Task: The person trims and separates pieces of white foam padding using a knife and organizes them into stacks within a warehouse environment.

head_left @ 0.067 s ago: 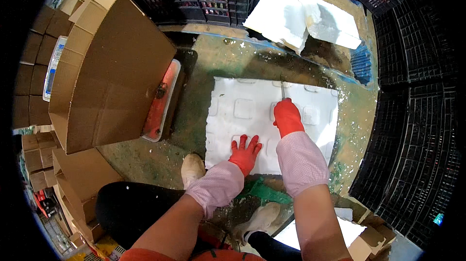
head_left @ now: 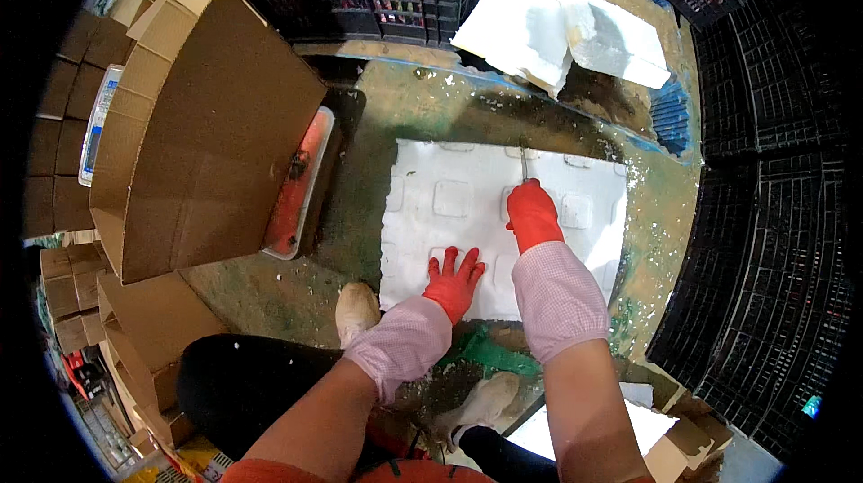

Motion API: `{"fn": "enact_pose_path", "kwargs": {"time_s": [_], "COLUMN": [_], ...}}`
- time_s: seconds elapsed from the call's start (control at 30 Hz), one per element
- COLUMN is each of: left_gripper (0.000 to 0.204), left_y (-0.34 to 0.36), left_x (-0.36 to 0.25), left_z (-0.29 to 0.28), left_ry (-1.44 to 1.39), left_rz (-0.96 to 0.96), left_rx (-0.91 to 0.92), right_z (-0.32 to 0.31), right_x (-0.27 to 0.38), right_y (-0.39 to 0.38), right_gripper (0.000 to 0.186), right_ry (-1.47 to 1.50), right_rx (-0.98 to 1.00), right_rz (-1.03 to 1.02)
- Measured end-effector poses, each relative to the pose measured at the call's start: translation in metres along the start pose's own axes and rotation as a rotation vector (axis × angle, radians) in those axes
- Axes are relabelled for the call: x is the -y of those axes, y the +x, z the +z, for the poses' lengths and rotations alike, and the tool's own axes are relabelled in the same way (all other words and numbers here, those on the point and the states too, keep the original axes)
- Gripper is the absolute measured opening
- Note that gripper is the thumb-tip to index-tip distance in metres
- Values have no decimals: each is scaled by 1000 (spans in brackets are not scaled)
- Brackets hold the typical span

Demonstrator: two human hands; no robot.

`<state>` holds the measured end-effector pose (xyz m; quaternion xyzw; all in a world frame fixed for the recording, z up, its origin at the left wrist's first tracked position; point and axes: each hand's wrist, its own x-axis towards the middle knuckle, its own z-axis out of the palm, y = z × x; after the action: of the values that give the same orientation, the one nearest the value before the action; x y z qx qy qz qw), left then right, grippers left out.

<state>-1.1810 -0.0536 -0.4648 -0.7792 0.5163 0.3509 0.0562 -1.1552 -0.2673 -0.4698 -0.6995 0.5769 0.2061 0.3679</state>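
Note:
A white foam sheet (head_left: 413,222) with raised squares lies flat on the stained floor in front of me. My left hand (head_left: 454,278), in a red glove, presses on its lower middle with fingers spread. My right hand (head_left: 533,213), also gloved in red, is closed around the handle of a knife (head_left: 526,168), whose thin blade points away from me at the sheet's far edge. Both forearms wear pink checked sleeve covers.
A large open cardboard box (head_left: 193,132) stands left, beside a clear-lidded container (head_left: 310,150) with red contents. A black crate (head_left: 360,2) and broken white foam pieces (head_left: 517,11) lie beyond. Stacked black crates (head_left: 764,231) line the right. More cardboard (head_left: 148,339) lies lower left.
The view is shifted very slightly. The hands, knife and sheet show no other clear movement.

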Motion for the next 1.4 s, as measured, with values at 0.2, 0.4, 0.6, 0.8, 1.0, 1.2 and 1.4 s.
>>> {"fn": "enact_pose_path", "kwargs": {"time_s": [0.2,0.4,0.6,0.8,1.0,1.2,1.4], "left_gripper": [60,57,59,66,74,88,102], "left_y": [-1,7,7,9,-3,-9,-19], "left_x": [1,-7,-13,-25,3,72,102], "left_z": [15,19,9,1,6,7,41], "left_ry": [-67,-120,-135,-113,49,-335,-692], "left_rz": [-75,-161,-175,-151,-155,-558,-805], "left_rx": [-29,-36,-11,13,-195,-847,-565], "right_z": [7,27,99,82,-28,-83,-38], "right_x": [-11,-62,-164,-212,-169,-279,-286], "right_y": [-32,-110,-172,-226,-233,-85,-44], "right_gripper": [30,26,30,33,38,25,47], "right_ry": [-211,6,-203,-161,4,305,522], "right_rx": [58,197,65,221,182,-340,-451], "right_rz": [1,138,79,160,80,-34,-57]}}
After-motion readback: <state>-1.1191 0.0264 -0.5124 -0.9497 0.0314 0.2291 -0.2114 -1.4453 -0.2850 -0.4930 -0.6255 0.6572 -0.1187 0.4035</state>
